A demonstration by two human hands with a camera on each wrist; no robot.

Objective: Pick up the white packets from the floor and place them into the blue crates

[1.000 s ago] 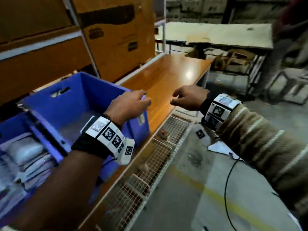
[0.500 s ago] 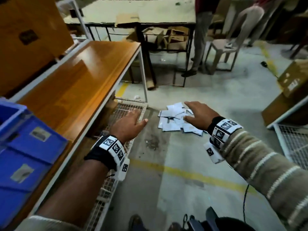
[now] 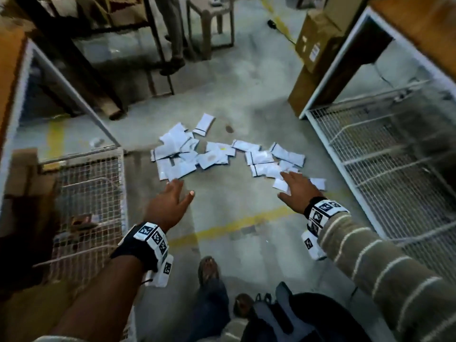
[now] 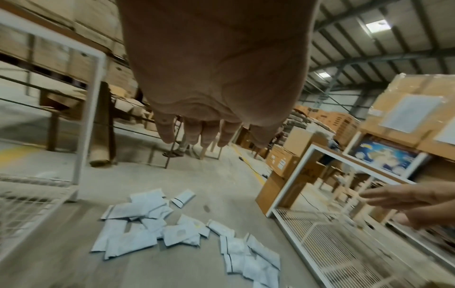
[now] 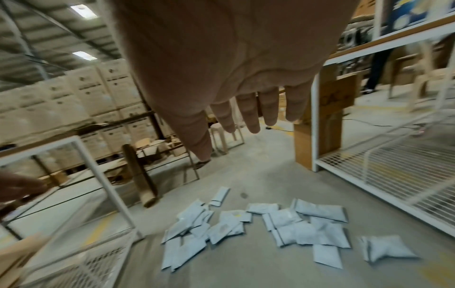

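Several white packets [image 3: 217, 154] lie scattered on the grey concrete floor in two loose clusters, a left cluster [image 4: 138, 233] and a right cluster [image 5: 310, 228]. My left hand [image 3: 172, 196] hangs palm down above the floor near the left cluster's near edge, fingers straight and empty. My right hand [image 3: 293, 186] reaches over the near edge of the right cluster, fingers spread, holding nothing. Both wrist views show the palms [image 4: 216, 78] [image 5: 234, 58] well above the packets. No blue crate is in view.
White wire-mesh shelving [image 3: 91, 193] stands at the left and another rack [image 3: 385, 154] at the right, leaving an aisle between. A cardboard box [image 3: 313, 60] leans by the right rack. My feet [image 3: 208, 270] are below. Another person's legs [image 3: 172, 45] and a stool stand beyond.
I have turned away from the blue crate and the table toward the floor. Both empty hands have dropped toward the packet pile, which now fills the middle of the view.
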